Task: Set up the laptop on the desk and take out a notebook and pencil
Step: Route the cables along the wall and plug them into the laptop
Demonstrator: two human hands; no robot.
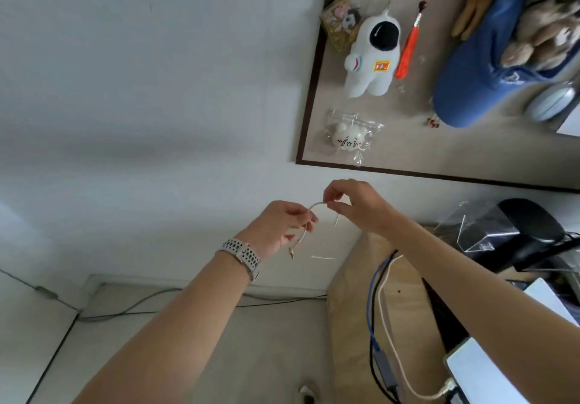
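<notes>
A thin white cable (pixel 317 204) arches between my two hands, held up in front of the white wall. My left hand (pixel 282 229) grips one part of it, and the plug end (pixel 291 252) hangs below that hand. My right hand (pixel 351 204) pinches the cable a little higher and to the right. A watch with a perforated band sits on my left wrist. The silver laptop (pixel 483 375) lies at the bottom right on the wooden desk (pixel 351 297), with a white cable (pixel 395 350) plugged into its side. No notebook or pencil is in view.
A framed pinboard (pixel 314 90) on the wall carries an astronaut plush (pixel 373 55), an orange tassel, a blue cap (pixel 483 68) and small toys. A black device (pixel 533 231) and clear plastic stand at the desk's back. Blue and black cables (pixel 375 309) run across the desk. Floor cables lie at lower left.
</notes>
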